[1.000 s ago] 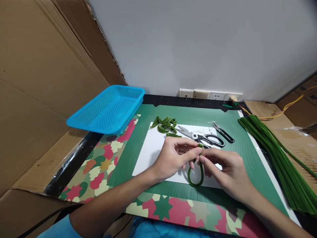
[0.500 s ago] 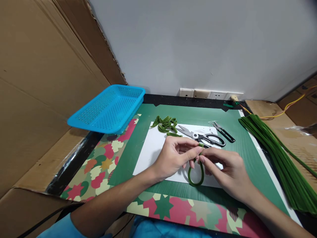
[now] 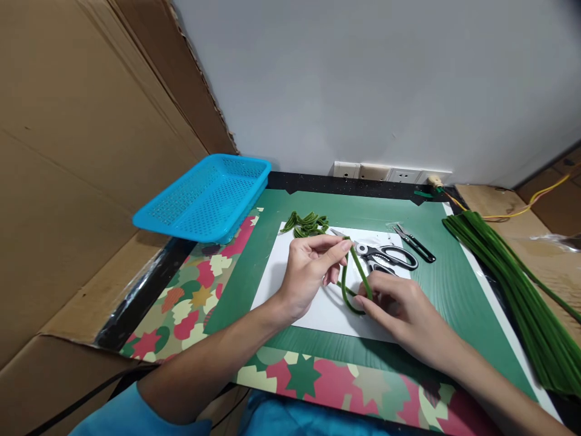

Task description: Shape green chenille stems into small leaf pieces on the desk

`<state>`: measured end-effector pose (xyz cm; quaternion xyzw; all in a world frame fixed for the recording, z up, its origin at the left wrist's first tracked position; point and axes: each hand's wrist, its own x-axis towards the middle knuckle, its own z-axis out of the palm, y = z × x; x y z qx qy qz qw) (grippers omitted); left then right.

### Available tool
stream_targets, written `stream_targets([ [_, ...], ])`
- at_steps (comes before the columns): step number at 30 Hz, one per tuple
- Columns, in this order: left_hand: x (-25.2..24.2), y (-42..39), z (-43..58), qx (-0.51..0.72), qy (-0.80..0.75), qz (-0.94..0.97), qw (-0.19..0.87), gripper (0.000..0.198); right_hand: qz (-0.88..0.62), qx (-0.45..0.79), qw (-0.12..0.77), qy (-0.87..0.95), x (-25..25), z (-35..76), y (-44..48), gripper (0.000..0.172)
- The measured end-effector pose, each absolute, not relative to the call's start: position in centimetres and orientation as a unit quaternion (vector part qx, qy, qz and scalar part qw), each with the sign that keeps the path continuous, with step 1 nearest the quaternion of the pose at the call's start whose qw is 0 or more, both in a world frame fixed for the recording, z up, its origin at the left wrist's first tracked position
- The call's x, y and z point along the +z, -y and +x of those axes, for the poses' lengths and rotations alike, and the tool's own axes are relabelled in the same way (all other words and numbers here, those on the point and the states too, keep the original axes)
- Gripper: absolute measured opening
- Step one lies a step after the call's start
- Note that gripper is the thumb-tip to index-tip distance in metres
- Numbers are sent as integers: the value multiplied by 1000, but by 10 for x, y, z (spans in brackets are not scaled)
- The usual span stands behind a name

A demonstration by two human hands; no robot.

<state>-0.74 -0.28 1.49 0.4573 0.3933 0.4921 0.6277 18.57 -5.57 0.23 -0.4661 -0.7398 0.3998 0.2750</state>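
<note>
A green pipe cleaner (image 3: 362,270) is bent into a loop between my two hands, above a white sheet of paper (image 3: 276,290). My left hand (image 3: 311,266) pinches its upper bend between thumb and fingertips. Lower down and to the right, my right hand (image 3: 399,306) closes its fingers on the strand. Just behind the hands lie black-and-grey scissors (image 3: 394,255), partly covered by them. A pile of short, bent green pieces (image 3: 308,224) rests at the paper's back left corner.
Small black-handled snips (image 3: 416,245) lie on the green mat (image 3: 436,297), right of the scissors. A bundle of long green pipe cleaners (image 3: 508,290) stretches along the right side. At the back left stands a blue perforated basket (image 3: 181,227). Sockets (image 3: 403,175) line the wall.
My hands have moved apart, the right one down and the left one slightly left and up. The closed loop hanging below them has become a longer bend stretched between the hands.
</note>
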Motion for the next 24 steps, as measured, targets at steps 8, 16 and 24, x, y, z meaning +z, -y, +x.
stream_targets([
  [8, 15, -1, -9, 530, -401, 416, 620, 18, -496, 394, 213, 744, -6, 184, 57, 32],
  [16, 13, -8, -12, 555, -397, 399, 613, 20, -483, 493, 256, 677, -5, 186, 56, 34],
  [24, 9, -13, -14, 550, -416, 369, 623, 24, -469, 548, 280, 633, -7, 188, 54, 35],
])
